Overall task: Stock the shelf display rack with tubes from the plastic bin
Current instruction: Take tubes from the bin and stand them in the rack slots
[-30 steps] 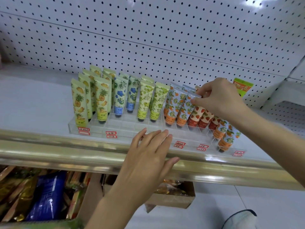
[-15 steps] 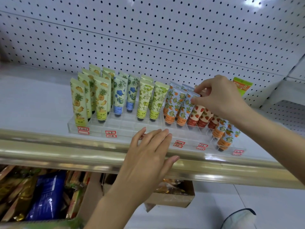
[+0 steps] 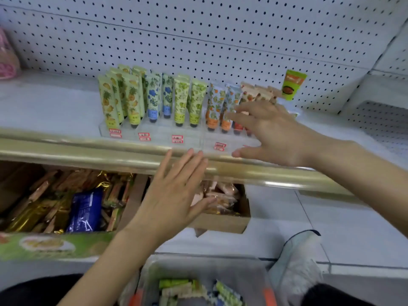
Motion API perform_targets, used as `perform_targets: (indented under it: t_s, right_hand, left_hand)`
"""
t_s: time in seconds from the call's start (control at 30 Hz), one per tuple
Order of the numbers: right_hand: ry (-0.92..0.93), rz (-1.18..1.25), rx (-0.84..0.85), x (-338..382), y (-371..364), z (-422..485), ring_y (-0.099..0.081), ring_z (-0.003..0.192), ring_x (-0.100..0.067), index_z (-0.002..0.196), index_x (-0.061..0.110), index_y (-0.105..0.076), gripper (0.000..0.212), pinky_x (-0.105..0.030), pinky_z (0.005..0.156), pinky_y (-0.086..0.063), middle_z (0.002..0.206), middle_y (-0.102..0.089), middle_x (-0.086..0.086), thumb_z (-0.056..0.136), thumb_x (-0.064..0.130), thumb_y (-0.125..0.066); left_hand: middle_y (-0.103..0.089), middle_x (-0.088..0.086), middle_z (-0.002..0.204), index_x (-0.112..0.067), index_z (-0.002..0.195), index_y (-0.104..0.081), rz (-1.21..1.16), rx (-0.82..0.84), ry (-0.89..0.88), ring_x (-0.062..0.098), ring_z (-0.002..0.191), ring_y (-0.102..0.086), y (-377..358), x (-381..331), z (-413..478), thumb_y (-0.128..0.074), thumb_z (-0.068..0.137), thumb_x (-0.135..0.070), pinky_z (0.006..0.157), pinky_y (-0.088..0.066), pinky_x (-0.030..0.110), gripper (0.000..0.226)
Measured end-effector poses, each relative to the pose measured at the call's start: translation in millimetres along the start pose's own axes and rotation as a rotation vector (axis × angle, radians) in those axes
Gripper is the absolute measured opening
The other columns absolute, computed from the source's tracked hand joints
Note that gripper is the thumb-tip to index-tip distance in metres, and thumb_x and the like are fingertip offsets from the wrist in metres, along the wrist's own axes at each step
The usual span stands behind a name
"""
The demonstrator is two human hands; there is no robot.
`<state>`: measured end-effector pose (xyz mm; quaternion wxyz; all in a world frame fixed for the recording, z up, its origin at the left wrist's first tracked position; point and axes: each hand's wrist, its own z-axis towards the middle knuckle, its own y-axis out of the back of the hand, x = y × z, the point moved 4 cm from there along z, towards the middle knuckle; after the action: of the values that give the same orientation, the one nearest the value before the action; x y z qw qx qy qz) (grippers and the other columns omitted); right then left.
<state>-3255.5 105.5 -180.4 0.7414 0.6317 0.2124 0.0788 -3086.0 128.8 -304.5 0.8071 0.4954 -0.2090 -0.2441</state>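
Note:
A clear display rack (image 3: 159, 131) stands on the white shelf, holding upright tubes: yellow pineapple tubes (image 3: 119, 98), blue-flower tubes (image 3: 157, 96), green tubes (image 3: 189, 100), orange-fruit tubes (image 3: 220, 104) and strawberry tubes (image 3: 254, 93). My right hand (image 3: 276, 133) hovers with spread fingers in front of the rack's right end, holding nothing and hiding the tubes there. My left hand (image 3: 176, 191) is flat and empty below the shelf's gold edge. The plastic bin (image 3: 152, 268) at the bottom holds several loose tubes (image 3: 189, 290).
A gold rail (image 3: 88, 151) runs along the shelf front. Cardboard boxes of snack packets (image 3: 66, 202) sit on the lower shelf. A green packet (image 3: 292, 85) leans against the pegboard at the right. A pink object (image 3: 7, 60) is at far left.
My right hand let go of the tubes at the rack's right end and drew back, fingers spread. My left hand dropped below the rail. The view tilted down, showing the bin.

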Motion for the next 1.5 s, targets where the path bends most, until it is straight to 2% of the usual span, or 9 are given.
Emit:
perform_targets:
  t_s: [0.27,0.47,0.63,0.73,0.83,1.07,1.23,1.4,1.5]
  right_hand:
    - [0.18,0.087,0.146,58,-90,-87,-0.003,0.147,-0.022,0.152,0.019,-0.003,0.087,-0.032,0.116,-0.001,0.16,-0.003,-0.006,0.087,0.067,-0.036]
    - [0.083,0.377,0.305,81,-190,-131,-0.019,0.142,-0.024,0.149,0.019,-0.02,0.08,-0.039,0.113,-0.023,0.157,-0.018,-0.003,0.087,0.062,-0.045]
    - [-0.104,0.529,0.536,91,-277,-166,-0.009,0.146,-0.02,0.153,0.021,-0.005,0.084,-0.035,0.116,-0.014,0.16,-0.004,-0.002,0.09,0.058,-0.046]
    - [-0.263,0.686,0.668,93,-326,-191,-0.012,0.146,-0.022,0.152,0.02,-0.01,0.083,-0.036,0.117,-0.017,0.159,-0.01,-0.003,0.089,0.054,-0.051]
    - [-0.337,0.763,0.747,98,-369,-212,-0.021,0.142,-0.024,0.151,0.019,-0.017,0.078,-0.03,0.112,-0.021,0.156,-0.02,-0.004,0.09,0.048,-0.056]
    - [-0.468,0.89,0.87,104,-463,-238,-0.017,0.144,-0.022,0.15,0.013,-0.016,0.086,-0.025,0.112,-0.017,0.156,-0.02,-0.009,0.085,0.041,-0.065]
    - [-0.606,0.968,0.805,95,-524,-239,-0.049,0.124,-0.024,0.136,0.02,-0.045,0.11,-0.04,0.105,-0.041,0.133,-0.053,-0.006,0.05,0.087,-0.06]
    - [-0.696,1.056,0.75,97,-549,-235,-0.065,0.099,-0.019,0.121,0.018,-0.06,0.062,-0.031,0.084,-0.05,0.108,-0.068,0.001,0.066,0.039,-0.082]
    - [-0.743,1.024,0.678,99,-558,-230,-0.057,0.111,-0.024,0.125,0.017,-0.057,0.072,-0.037,0.095,-0.046,0.12,-0.061,-0.005,0.065,0.051,-0.078]
  left_hand:
    - [-0.033,0.01,0.154,-0.007,0.147,-0.034,-0.049,0.218,-0.042,0.024,0.142,-0.031,-34,-38,-100,-0.029,0.094,-0.063,0.113,-0.021,0.051,0.077]
    - [-0.03,0.011,0.155,-0.006,0.148,-0.031,-0.112,0.415,-0.031,0.026,0.142,-0.032,-85,-54,-177,-0.028,0.094,-0.061,0.115,-0.015,0.045,0.077]
    - [-0.004,0.002,0.161,-0.014,0.154,-0.009,-0.294,0.586,0.22,0.018,0.148,-0.011,-140,-44,-228,-0.007,0.086,-0.077,0.12,-0.004,0.034,0.093]
    - [-0.002,0.0,0.162,-0.016,0.154,-0.005,-0.468,0.652,0.503,0.017,0.149,-0.005,-165,-45,-250,-0.021,0.08,-0.082,0.118,-0.006,0.032,0.101]
    - [-0.004,0.005,0.162,-0.012,0.154,-0.007,-0.588,0.637,0.724,0.017,0.149,-0.004,-184,-50,-260,-0.049,0.089,-0.058,0.116,-0.005,0.028,0.09]
    - [-0.003,0.008,0.162,-0.013,0.154,-0.002,-0.678,0.51,1.038,0.02,0.148,-0.002,-238,-55,-280,-0.063,0.086,-0.043,0.114,-0.006,0.027,0.095]
    - [-0.013,0.007,0.16,-0.018,0.155,-0.005,-0.74,0.36,1.218,0.017,0.147,-0.013,-253,-51,-289,-0.06,0.077,-0.051,0.108,-0.011,0.021,0.1]
    - [-0.02,0.004,0.158,-0.022,0.154,-0.012,-0.74,0.284,1.219,0.007,0.141,-0.019,-253,-53,-291,-0.059,0.076,-0.054,0.108,-0.018,0.022,0.097]
    - [-0.02,0.002,0.158,-0.026,0.154,-0.01,-0.74,0.267,1.185,0.003,0.139,-0.019,-252,-53,-293,-0.063,0.08,-0.055,0.109,-0.021,0.025,0.095]
